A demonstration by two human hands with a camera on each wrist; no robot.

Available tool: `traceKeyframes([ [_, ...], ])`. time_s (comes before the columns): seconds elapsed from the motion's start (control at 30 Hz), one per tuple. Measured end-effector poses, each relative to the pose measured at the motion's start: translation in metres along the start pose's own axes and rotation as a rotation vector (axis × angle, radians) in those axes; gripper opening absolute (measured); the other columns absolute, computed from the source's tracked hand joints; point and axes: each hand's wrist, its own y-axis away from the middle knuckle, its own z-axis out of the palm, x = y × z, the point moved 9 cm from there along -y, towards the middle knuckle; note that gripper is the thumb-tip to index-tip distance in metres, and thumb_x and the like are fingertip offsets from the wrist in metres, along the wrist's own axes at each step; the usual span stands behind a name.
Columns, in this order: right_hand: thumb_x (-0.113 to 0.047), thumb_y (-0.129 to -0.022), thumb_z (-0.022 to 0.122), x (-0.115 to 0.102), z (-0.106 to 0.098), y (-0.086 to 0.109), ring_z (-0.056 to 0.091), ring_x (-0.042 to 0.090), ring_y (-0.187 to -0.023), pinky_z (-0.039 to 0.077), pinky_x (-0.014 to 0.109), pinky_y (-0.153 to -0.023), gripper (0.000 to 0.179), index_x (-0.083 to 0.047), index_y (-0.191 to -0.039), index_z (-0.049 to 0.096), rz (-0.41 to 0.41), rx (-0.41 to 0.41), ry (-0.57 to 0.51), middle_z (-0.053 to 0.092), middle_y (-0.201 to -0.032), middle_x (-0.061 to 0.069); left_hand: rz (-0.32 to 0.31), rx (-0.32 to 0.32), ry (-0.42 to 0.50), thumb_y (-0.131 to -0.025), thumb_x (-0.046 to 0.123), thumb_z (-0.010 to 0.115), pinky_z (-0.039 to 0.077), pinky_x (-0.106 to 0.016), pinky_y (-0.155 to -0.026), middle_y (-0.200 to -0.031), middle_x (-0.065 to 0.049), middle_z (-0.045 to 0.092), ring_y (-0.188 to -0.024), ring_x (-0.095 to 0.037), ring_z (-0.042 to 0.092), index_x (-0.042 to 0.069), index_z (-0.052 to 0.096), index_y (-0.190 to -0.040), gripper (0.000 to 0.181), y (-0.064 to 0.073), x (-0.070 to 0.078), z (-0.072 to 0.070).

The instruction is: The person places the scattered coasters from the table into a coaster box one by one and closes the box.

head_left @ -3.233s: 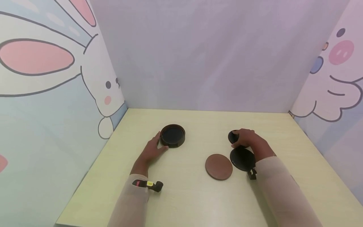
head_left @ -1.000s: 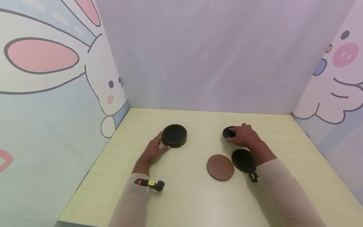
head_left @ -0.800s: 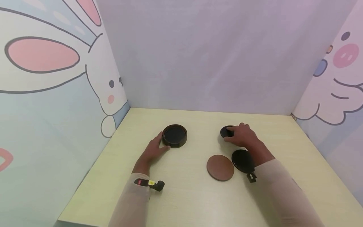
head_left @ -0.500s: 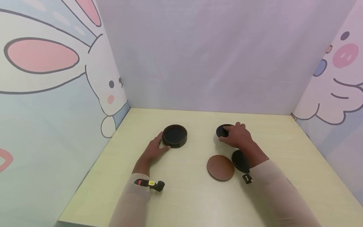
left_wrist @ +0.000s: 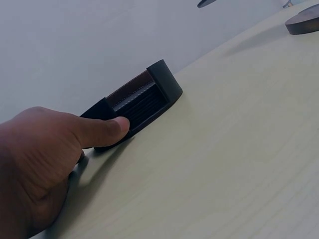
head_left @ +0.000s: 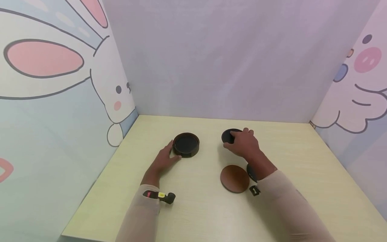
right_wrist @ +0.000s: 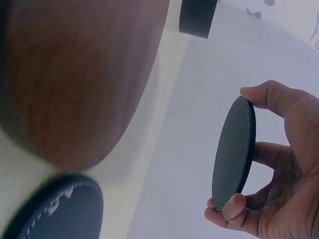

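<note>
A round black coaster holder (head_left: 196,152) stands on the table at centre left, with dark coasters stacked inside. My left hand (head_left: 163,159) grips its left side; in the left wrist view the thumb lies across the slot in the holder's wall (left_wrist: 168,82). My right hand (head_left: 244,144) holds a black stitched coaster (right_wrist: 233,149) by its edge, above the table to the right of the holder. A brown round coaster (head_left: 234,178) lies nearer to me. Beside it is another black coaster (head_left: 250,172), partly hidden by my right forearm.
The pale wooden table (head_left: 193,215) has a grey wall behind it and cartoon-printed walls at both sides. Small black wrist cameras are strapped to both arms, the left wrist camera (head_left: 170,198) near the sleeve cuff.
My right hand has lifted the black coaster from beside the other one and carried it left, toward the holder. My left hand has stayed at the holder.
</note>
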Motion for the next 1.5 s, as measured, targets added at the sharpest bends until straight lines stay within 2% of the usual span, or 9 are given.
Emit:
traceKeyframes([
  [0.5,-0.055,-0.097,0.068,-0.058,0.009,0.002,0.049,0.049,-0.135,0.063,0.061,-0.093,0.076,-0.016,-0.161,0.057,-0.062,0.014,0.029,0.051,-0.147,0.034,-0.024,-0.003,0.023,-0.104,0.042,0.074,0.019,-0.056,-0.14,-0.183,-0.012,0.023,-0.171,-0.035,0.02,0.011,0.016,-0.177,0.098,0.001,-0.002,0.0],
  [0.87,-0.056,-0.097,0.071,-0.091,0.02,-0.001,0.05,0.046,-0.136,0.065,0.057,-0.092,0.075,-0.018,-0.159,0.059,-0.098,0.011,0.042,0.051,-0.149,0.032,-0.02,-0.002,0.005,-0.104,0.04,0.074,0.019,-0.055,-0.141,-0.183,-0.013,0.022,-0.171,-0.036,0.02,0.01,0.015,-0.176,0.098,-0.001,-0.002,-0.001],
  [1.2,-0.057,-0.096,0.073,-0.121,0.034,-0.011,0.052,0.041,-0.134,0.065,0.054,-0.093,0.074,-0.014,-0.155,0.062,-0.088,-0.003,0.022,0.054,-0.147,0.028,-0.054,-0.006,0.002,-0.104,0.044,0.073,0.02,-0.058,-0.14,-0.183,-0.012,0.022,-0.171,-0.036,0.02,0.012,0.016,-0.177,0.098,0.001,-0.004,0.001],
  [1.5,-0.061,-0.095,0.074,-0.147,0.051,-0.024,0.055,0.039,-0.133,0.066,0.053,-0.094,0.076,-0.012,-0.152,0.064,-0.075,-0.021,0.047,0.058,-0.143,0.024,-0.035,-0.004,0.019,-0.105,0.043,0.072,0.02,-0.056,-0.14,-0.184,-0.011,0.021,-0.172,-0.035,0.019,0.012,0.016,-0.177,0.096,0.003,-0.001,0.001],
])
